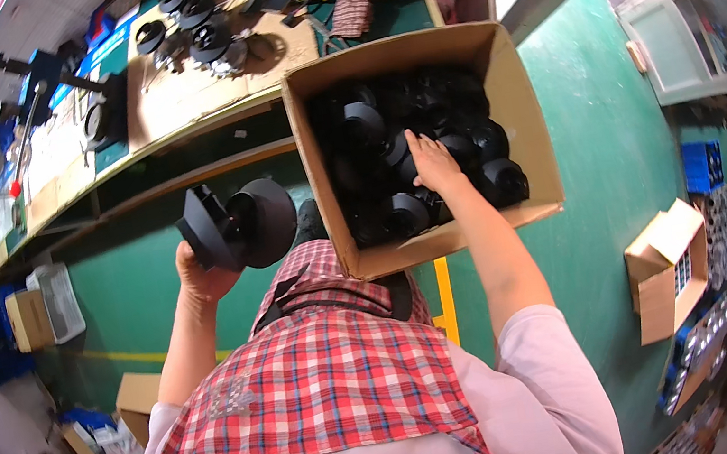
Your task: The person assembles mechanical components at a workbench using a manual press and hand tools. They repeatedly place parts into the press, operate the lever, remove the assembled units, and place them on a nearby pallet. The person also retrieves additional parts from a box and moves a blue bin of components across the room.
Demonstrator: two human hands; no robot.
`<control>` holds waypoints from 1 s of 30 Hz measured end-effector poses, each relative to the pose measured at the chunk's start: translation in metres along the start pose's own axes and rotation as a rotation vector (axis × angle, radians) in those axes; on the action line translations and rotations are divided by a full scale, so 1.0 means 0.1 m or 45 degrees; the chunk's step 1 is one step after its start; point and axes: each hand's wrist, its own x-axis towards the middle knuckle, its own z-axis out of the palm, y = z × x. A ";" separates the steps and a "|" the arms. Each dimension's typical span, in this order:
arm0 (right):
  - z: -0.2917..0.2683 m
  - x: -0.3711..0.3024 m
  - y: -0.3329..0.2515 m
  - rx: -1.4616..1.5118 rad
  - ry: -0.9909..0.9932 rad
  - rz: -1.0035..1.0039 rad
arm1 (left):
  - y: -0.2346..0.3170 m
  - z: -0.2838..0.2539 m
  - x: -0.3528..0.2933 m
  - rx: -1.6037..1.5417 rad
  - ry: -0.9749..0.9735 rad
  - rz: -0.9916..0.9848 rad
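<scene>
At the left, my left hand (206,274) is closed round a black flared plastic part (262,223), raised above the floor. It shows a wide round cone on one side and an angular flared piece (208,229) on the other. Whether these are one part or two, I cannot tell. My right hand (434,162) is inside a cardboard box (520,119), its fingers stretched out over similar black parts. Several of these black flared parts (363,123) lie heaped in the box; the deeper ones are lost in shadow.
Beyond the box runs a workbench (264,90) with black-topped assemblies (209,39), a striped cloth (349,10) and a black stand-mounted fixture (42,74). An open carton (671,272) stands on the green floor at right. A white crate (59,302) sits at left.
</scene>
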 end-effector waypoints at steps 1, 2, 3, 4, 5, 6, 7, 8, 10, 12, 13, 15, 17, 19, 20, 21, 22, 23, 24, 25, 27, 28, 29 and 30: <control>-0.08 0.06 0.01 0.047 -0.195 0.032 | 0.04 0.02 -0.08 0.023 0.038 0.034; -0.17 0.04 -0.06 -0.017 -0.174 0.016 | 0.05 -0.04 -0.22 -0.012 0.101 0.047; -0.26 -0.03 -0.10 -0.045 -0.112 -0.036 | 0.06 -0.08 -0.37 -0.042 0.165 0.060; -0.22 -0.10 -0.07 -0.025 -0.033 -0.043 | 0.09 -0.12 -0.49 -0.064 0.220 0.078; -0.17 -0.17 -0.01 0.021 -0.039 0.047 | 0.09 -0.18 -0.60 -0.094 0.236 0.074; -0.26 -0.25 -0.08 0.038 -0.055 0.190 | 0.12 -0.25 -0.71 -0.161 0.327 0.058; -0.45 -0.35 -0.25 0.149 0.039 0.439 | 0.15 -0.33 -0.79 -0.238 0.403 0.041; -0.63 -0.44 -0.39 0.280 0.087 0.681 | 0.19 -0.40 -0.85 -0.251 0.440 0.051; -0.90 -0.61 -0.79 0.630 0.495 0.820 | 0.30 -0.49 -0.95 -0.334 0.474 0.080; -1.19 -0.66 -1.53 1.017 0.830 0.622 | 0.41 -0.72 -1.08 -0.329 0.481 0.106; -1.30 -0.65 -1.97 1.187 0.823 0.390 | 0.41 -0.94 -1.19 -0.340 0.486 0.118; -1.26 -0.52 -2.78 1.449 0.567 0.045 | 0.43 -1.38 -1.45 -0.413 0.529 0.137; -0.94 -0.38 -3.61 1.839 0.279 0.028 | 0.65 -1.47 -1.71 -0.385 0.490 0.165; -0.62 -0.21 -4.45 1.871 -0.091 -0.209 | 0.78 -1.88 -2.17 -0.400 0.516 0.210; -0.51 -0.18 -4.93 1.993 -0.225 -0.212 | 0.88 -2.07 -2.42 -0.395 0.551 0.234; -0.61 -0.22 -5.41 2.152 -0.563 -0.190 | 0.91 -2.28 -2.68 -0.410 0.601 0.266; -0.53 -0.20 -5.80 2.273 -0.780 -0.092 | 0.99 -2.45 -2.90 -0.395 0.647 0.305; -0.44 -0.14 -6.11 2.183 -0.984 -0.051 | 1.10 -2.61 -3.10 -0.373 0.701 0.351; -0.35 -0.10 -6.47 2.170 -1.060 -0.141 | 1.21 -2.75 -3.28 -0.285 0.767 0.407; -0.26 -0.06 -6.81 2.157 -1.132 -0.230 | 1.31 -2.85 -3.41 -0.194 0.833 0.459; 0.06 0.12 -7.43 1.942 -1.192 -0.337 | 1.52 -3.09 -3.69 -0.070 1.018 0.437; 0.13 0.16 -7.71 1.868 -1.283 -0.334 | 1.60 -3.17 -3.80 -0.059 1.074 0.518; 0.16 0.22 -7.96 1.781 -1.358 -0.322 | 1.67 -3.27 -3.86 -0.059 1.114 0.597; 0.04 0.23 -8.21 1.707 -1.470 -0.238 | 1.70 -3.49 -3.93 -0.084 1.071 0.593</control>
